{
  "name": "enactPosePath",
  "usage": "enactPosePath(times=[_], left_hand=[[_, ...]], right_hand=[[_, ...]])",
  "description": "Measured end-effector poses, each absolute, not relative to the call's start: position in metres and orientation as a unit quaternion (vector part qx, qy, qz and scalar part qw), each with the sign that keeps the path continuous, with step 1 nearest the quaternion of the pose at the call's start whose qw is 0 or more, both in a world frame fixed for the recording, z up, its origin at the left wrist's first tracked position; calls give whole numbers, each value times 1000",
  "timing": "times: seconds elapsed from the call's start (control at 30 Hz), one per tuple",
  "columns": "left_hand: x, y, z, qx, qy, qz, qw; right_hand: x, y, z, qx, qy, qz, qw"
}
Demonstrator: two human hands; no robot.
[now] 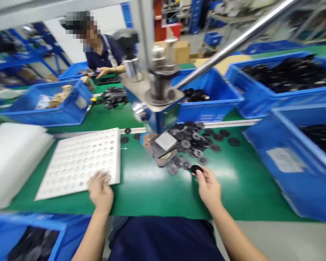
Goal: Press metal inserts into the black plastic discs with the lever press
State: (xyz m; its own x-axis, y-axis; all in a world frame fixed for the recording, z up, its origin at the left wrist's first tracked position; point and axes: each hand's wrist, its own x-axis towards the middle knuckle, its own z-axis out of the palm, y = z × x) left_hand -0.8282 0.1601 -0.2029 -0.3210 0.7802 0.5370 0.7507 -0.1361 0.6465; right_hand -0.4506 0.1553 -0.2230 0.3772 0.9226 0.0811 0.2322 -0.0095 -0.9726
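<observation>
My right hand [209,186] pinches a black disc [197,169] between thumb and fingers, just above the green table. Over the near right corner of a white foam tray [114,156] lies my left hand [100,190], its fingers curled at the holes. A small dark round shape shows by those fingertips; blur hides whether they grip it. The tray has rows of round holes, a few with dark pieces. Beyond my right hand spreads a pile of black and grey discs [186,144]. Left of the pile stands a lever press [159,94], with a square metal plate [165,140] at its base.
Blue bins of dark parts stand at the right [260,156], back right [277,96] and lower left [62,239]. White foam sheets [16,159] are stacked at left. The press's long lever [233,45] slants overhead. A co-worker [104,54] sits across the table.
</observation>
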Motion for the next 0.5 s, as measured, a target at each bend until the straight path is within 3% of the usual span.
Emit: enactPosePath(times=[0.2, 0.5], left_hand=[[-818, 162, -210, 584, 680, 436, -84], [-817, 163, -218, 475, 721, 501, 61]], right_hand=[[-432, 157, -235, -684, -426, 293, 514], [-430, 152, -246, -710, -428, 265, 492]])
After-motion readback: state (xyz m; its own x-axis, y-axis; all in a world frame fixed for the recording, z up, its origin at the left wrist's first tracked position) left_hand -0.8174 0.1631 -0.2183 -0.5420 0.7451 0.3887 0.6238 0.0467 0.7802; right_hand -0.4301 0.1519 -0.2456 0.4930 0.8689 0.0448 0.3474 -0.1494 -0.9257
